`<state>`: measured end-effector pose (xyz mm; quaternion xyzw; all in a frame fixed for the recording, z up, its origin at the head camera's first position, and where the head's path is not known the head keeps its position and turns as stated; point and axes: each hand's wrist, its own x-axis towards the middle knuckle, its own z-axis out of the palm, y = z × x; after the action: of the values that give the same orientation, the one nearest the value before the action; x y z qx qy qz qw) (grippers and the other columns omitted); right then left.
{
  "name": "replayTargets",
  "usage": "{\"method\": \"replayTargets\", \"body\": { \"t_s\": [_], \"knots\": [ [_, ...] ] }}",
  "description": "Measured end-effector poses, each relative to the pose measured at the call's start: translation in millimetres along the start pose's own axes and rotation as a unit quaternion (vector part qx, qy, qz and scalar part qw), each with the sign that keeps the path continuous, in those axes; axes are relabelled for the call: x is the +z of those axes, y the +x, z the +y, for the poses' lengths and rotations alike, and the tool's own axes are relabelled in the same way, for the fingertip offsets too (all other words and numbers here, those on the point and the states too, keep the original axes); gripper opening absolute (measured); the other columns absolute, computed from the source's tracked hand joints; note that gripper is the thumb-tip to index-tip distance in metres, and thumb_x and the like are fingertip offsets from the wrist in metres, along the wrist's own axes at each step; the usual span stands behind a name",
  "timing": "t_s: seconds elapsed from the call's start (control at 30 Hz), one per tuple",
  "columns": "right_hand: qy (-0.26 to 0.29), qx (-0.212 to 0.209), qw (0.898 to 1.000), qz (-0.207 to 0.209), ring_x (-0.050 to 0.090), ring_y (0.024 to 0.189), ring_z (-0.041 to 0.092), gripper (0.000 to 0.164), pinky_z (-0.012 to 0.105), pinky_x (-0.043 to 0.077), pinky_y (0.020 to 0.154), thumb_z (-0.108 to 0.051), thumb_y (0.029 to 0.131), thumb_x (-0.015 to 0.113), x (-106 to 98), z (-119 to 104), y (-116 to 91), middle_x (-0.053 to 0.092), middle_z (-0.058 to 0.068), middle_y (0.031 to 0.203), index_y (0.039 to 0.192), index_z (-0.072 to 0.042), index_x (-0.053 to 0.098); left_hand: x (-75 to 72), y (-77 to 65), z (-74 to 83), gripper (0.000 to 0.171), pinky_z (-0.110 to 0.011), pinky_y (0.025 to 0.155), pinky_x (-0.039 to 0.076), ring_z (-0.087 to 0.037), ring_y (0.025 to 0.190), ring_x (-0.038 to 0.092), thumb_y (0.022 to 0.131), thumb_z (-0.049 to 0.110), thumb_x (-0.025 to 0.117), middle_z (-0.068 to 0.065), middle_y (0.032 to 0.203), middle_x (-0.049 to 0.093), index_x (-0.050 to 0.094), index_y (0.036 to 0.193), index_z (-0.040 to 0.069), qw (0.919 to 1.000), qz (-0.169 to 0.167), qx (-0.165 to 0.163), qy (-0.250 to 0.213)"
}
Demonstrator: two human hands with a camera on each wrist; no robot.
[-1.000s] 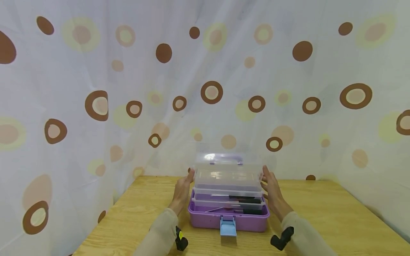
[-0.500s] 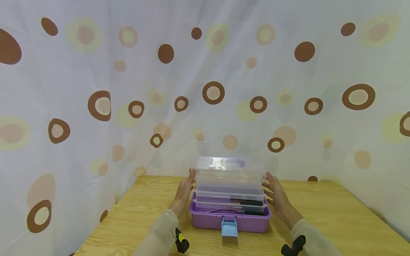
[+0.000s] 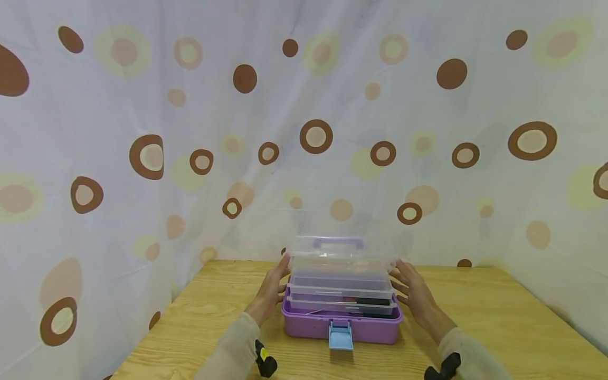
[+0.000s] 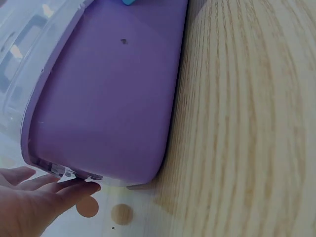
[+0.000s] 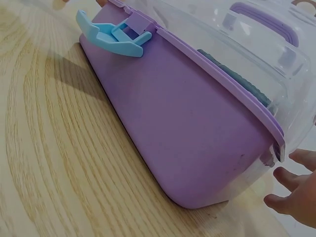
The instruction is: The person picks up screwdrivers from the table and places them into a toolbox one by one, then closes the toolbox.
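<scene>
A purple toolbox (image 3: pixel 311 328) stands on the table, its clear lid (image 3: pixel 304 246) tilted up at the back. Clear trays (image 3: pixel 309 282) sit stepped over the base. Black handles (image 3: pixel 372 301) of screwdriver-like tools with thin metal shafts show in and through them. In front hangs the light blue latch (image 3: pixel 340 338), unfastened. My left hand (image 3: pixel 269 296) lies along the left side, thumb up at the lid's edge, fingers extended by the end wall. On the opposite side my right hand (image 3: pixel 419 298) has its fingers spread, fingertips right at the lid's corner (image 5: pixel 296 123).
The wooden table (image 3: pixel 475 316) extends to both sides of the box. Behind it hangs a white curtain (image 3: pixel 342 174) patterned with brown and yellow circles. A purple carrying handle (image 5: pixel 269 22) is set in the clear lid.
The lid has come down and the trays have folded lower over the base, covering more of the black handles. My right hand has shifted slightly right and lower; my left hand follows the lid downward.
</scene>
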<state>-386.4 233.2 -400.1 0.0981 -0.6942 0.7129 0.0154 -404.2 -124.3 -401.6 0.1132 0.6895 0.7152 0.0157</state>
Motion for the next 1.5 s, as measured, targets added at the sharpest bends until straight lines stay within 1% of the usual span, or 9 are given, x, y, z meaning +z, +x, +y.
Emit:
{"method": "replayTargets", "body": {
  "t_s": [0.13, 0.27, 0.37, 0.67, 0.8, 0.9, 1.0, 1.23, 1.5],
  "knots": [
    [0.005, -0.002, 1.0, -0.017, 0.017, 0.148, 0.056, 0.076, 0.07, 0.018, 0.117, -0.054, 0.11, 0.033, -3, 2, -2, 0.017, 0.033, 0.164, 0.159, 0.0, 0.011, -2.6, -1.3, -2.5, 0.107, -0.064, 0.106, 0.044, -0.063, 0.137, 0.034, 0.097, 0.073, 0.048, -0.035, 0.163, 0.017, 0.013, 0.162, -0.005, 0.9998, -0.013, -0.009, -0.013],
    [0.032, -0.005, 0.999, -0.029, 0.018, 0.148, 0.055, 0.064, 0.051, 0.042, 0.107, -0.049, 0.111, 0.034, -5, 4, -3, 0.016, 0.03, 0.164, 0.152, -0.002, 0.017, -6.1, -1.6, -5.8, 0.104, -0.064, 0.107, 0.042, -0.064, 0.14, 0.027, 0.099, 0.069, 0.05, -0.033, 0.165, 0.01, 0.011, 0.163, -0.003, 0.9993, -0.022, -0.012, -0.028],
    [0.05, -0.009, 0.998, -0.042, 0.016, 0.148, 0.054, 0.055, 0.039, 0.048, 0.095, -0.044, 0.112, 0.035, -8, 7, -3, 0.014, 0.028, 0.164, 0.145, -0.003, 0.021, -10.1, -0.6, -7.6, 0.102, -0.062, 0.107, 0.043, -0.063, 0.141, 0.024, 0.1, 0.066, 0.052, -0.031, 0.166, 0.004, 0.008, 0.162, -0.003, 0.9987, -0.034, -0.016, -0.034],
    [0.09, -0.027, 0.992, -0.081, 0.022, 0.146, 0.048, 0.027, 0.04, 0.051, 0.097, -0.034, 0.113, 0.036, -16, 9, -4, 0.022, 0.022, 0.154, 0.133, -0.016, 0.036, -17.8, 1.2, -10.1, 0.096, -0.062, 0.112, 0.038, -0.06, 0.145, 0.021, 0.103, 0.054, 0.051, -0.029, 0.167, 0.004, 0.002, 0.161, -0.005, 0.9964, -0.075, -0.006, -0.039],
    [0.102, -0.025, 0.99, -0.096, 0.037, 0.138, 0.033, 0.038, 0.039, 0.051, 0.1, -0.032, 0.113, 0.037, -19, 8, -7, 0.026, 0.018, 0.151, 0.145, -0.012, 0.031, -21.3, 1.2, -9.7, 0.09, -0.061, 0.111, 0.04, -0.06, 0.144, 0.022, 0.105, 0.049, 0.05, -0.029, 0.168, 0.001, 0.005, 0.161, -0.005, 0.9945, -0.093, -0.001, -0.047],
    [0.106, -0.024, 0.987, -0.12, 0.043, 0.132, 0.02, 0.064, 0.035, 0.05, 0.1, -0.031, 0.113, 0.036, -21, 6, -9, 0.012, 0.024, 0.16, 0.161, -0.003, 0.005, -25.6, 1.8, -10.5, 0.084, -0.06, 0.109, 0.042, -0.06, 0.143, 0.025, 0.106, 0.044, 0.048, -0.027, 0.168, 0.001, 0.005, 0.163, -0.001, 0.9923, -0.111, -0.002, -0.054],
    [0.112, -0.024, 0.982, -0.148, 0.044, 0.131, 0.014, 0.074, 0.033, 0.049, 0.102, -0.029, 0.112, 0.035, -24, 4, -12, 0.001, 0.023, 0.165, 0.162, 0.0, -0.012, -30.3, 2.1, -12.0, 0.079, -0.059, 0.108, 0.044, -0.06, 0.142, 0.028, 0.108, 0.041, 0.046, -0.027, 0.168, 0.004, 0.005, 0.165, 0.004, 0.9895, -0.132, -0.008, -0.058],
    [0.109, -0.026, 0.972, -0.207, 0.041, 0.136, 0.012, 0.069, 0.035, 0.044, 0.109, -0.017, 0.111, 0.033, -29, 3, -13, 0.034, -0.004, 0.153, 0.161, 0.003, -0.01, -40.2, 0.2, -14.6, 0.079, -0.057, 0.105, 0.047, -0.057, 0.141, 0.032, 0.107, 0.038, 0.051, -0.024, 0.168, 0.012, 0.006, 0.166, 0.013, 0.9827, -0.175, -0.025, -0.055],
    [0.105, -0.026, 0.963, -0.249, 0.049, 0.134, 0.007, 0.068, 0.037, 0.045, 0.109, -0.013, 0.11, 0.033, -32, 4, -14, 0.049, -0.008, 0.148, 0.16, 0.007, -0.01, -45.4, -5.1, -16.4, 0.082, -0.059, 0.107, 0.044, -0.053, 0.143, 0.032, 0.105, 0.033, 0.054, -0.015, 0.172, 0.009, 0.004, 0.167, 0.018, 0.978, -0.198, -0.031, -0.056]
  ]
}}
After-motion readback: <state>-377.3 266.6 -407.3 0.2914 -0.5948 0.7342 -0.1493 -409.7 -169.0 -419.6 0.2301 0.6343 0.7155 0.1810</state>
